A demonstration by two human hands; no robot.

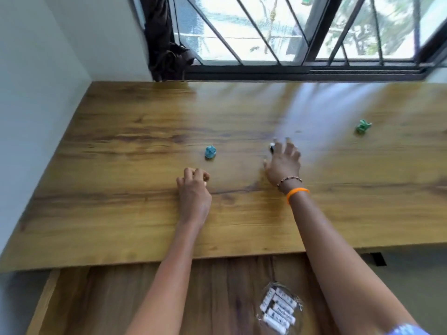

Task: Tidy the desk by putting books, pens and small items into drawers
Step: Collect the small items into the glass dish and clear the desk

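Nearest, the open wooden drawer [145, 298] below the desk edge already holds a clear packet of white batteries [278, 310]; above it on the wood-grain desktop [121, 213] the left hand [193, 189] has its fingers curled, whether around anything I cannot tell. Farther out, the right hand [284, 163] is spread, fingertips at a small dark object [271, 148] lying just ahead-left, so it is the nearer hand, while a crumpled blue wad [210, 152] lies beyond the left knuckles and a green wad [362, 126] far right
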